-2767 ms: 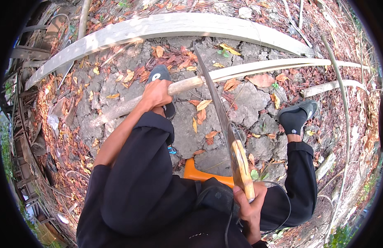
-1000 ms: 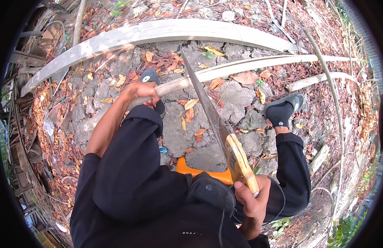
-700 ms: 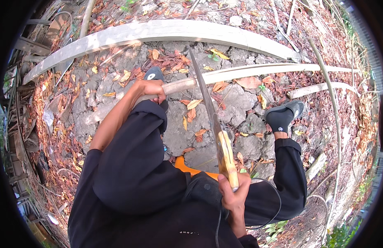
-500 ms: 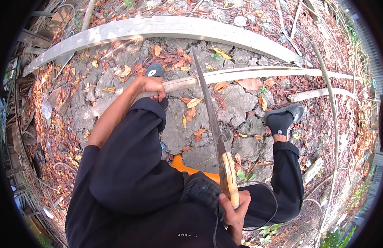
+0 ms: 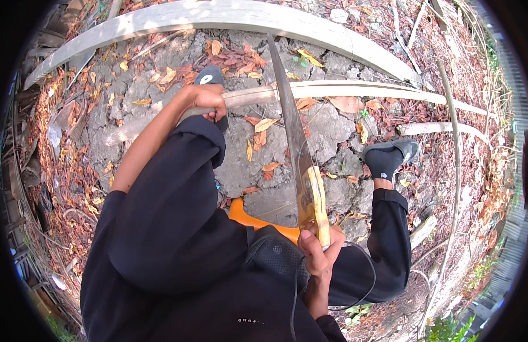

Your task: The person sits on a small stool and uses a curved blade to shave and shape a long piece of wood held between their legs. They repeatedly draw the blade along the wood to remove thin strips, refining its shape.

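Note:
My left hand (image 5: 208, 101) is closed round a pale wooden pole (image 5: 249, 97), beside my left shoe. The pole is round and bark-coloured near the hand. Farther right it becomes a whitish, split-looking length (image 5: 361, 90). My right hand (image 5: 320, 251) grips the lower end of the yellowish wooden handle of a hand saw (image 5: 291, 119). Its long dark blade points away from me and crosses the pole to the right of my left hand. Whether the teeth have cut into the wood cannot be made out.
A long grey plank (image 5: 218, 16) lies across the far ground. I sit on an orange seat (image 5: 247, 215), a black mesh pouch and cable at my lap. A short cut stick (image 5: 435, 128) and a thin branch (image 5: 455, 142) lie to the right, among dry leaves on cracked soil.
My right hand has pushed the saw forward, so its tip now reaches the grey plank's edge in view. My left hand keeps its hold on the pole. The view has shifted slightly.

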Available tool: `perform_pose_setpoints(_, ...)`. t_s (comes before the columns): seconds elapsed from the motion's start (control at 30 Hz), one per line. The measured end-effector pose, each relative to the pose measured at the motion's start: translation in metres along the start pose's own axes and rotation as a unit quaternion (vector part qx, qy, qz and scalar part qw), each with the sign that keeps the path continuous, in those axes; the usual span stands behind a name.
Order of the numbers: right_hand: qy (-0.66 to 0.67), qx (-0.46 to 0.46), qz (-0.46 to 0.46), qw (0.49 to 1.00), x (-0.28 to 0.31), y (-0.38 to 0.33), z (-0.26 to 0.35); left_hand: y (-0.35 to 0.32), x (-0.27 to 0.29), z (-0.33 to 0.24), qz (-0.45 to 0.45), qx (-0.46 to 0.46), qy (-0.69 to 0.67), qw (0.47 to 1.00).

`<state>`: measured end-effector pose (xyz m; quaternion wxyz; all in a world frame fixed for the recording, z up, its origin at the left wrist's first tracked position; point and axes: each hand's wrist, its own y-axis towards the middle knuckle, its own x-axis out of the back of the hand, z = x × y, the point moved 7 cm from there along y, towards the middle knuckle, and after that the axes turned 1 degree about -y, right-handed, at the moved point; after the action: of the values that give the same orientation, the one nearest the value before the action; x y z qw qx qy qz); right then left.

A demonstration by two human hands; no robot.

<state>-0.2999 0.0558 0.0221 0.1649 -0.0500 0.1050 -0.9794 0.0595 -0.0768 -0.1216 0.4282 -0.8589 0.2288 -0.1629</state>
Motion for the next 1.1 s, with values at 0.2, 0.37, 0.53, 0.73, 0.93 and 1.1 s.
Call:
perform_pose_setpoints(0.2,-0.055,0.006,0.0,0.998,-0.005,0.008,0.01,-0.005,-0.008,-0.002,-0.022,0.009,0.013,1.0)
perform_pose_setpoints(0.37,-0.049,-0.009,0.003,0.999,0.002,0.014,-0.007,-0.007,-0.007,-0.003,-0.025,0.0,0.009,1.0)
perform_pose_setpoints(0.53,-0.061,0.033,0.022,0.997,-0.013,0.013,0.0,-0.007,-0.008,-0.003,-0.028,0.0,0.019,0.999)
perform_pose_setpoints(0.73,-0.118,0.032,0.011,0.992,-0.035,0.056,-0.004,-0.007,-0.009,-0.001,-0.032,0.018,0.041,0.998)
perform_pose_setpoints(0.93,-0.025,0.021,-0.001,0.999,-0.016,0.003,-0.007,-0.012,-0.01,-0.019,-0.028,-0.007,0.033,0.999)
perform_pose_setpoints(1.1,-0.069,-0.052,-0.004,0.996,-0.024,0.029,-0.01,-0.006,-0.013,0.0,-0.015,0.006,0.057,0.998)
